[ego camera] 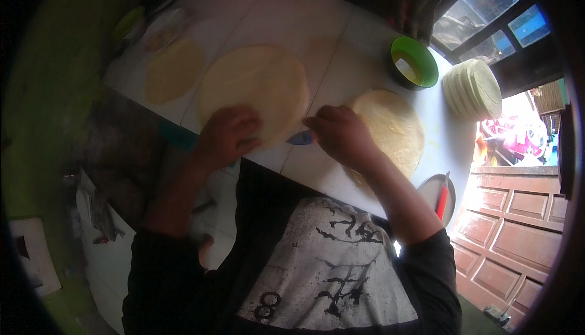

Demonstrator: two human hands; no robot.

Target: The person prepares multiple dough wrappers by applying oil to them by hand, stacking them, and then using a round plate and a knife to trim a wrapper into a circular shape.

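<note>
A large thin round of pale dough (260, 79) lies flat on the white tiled table (315, 52). My left hand (231, 131) is at its near left edge, thumb and fingers apart, slightly blurred. My right hand (340, 131) is between this round and a second, glossy yellowish dough round (393, 129), its fingers drawn together. Whether something thin is pinched in them I cannot tell. Beside its fingertips lies a blue pointed object (300, 138), partly covered by the hand. My right forearm crosses the near side of the glossy round.
A smaller dough round (176, 71) lies at the left, near a blurred clear dish (164, 31). At the right stand a green bowl (427, 63) with yellow liquid and a stack of pale rounds (475, 89). A red-handled knife (442, 200) rests on a grey plate (427, 191).
</note>
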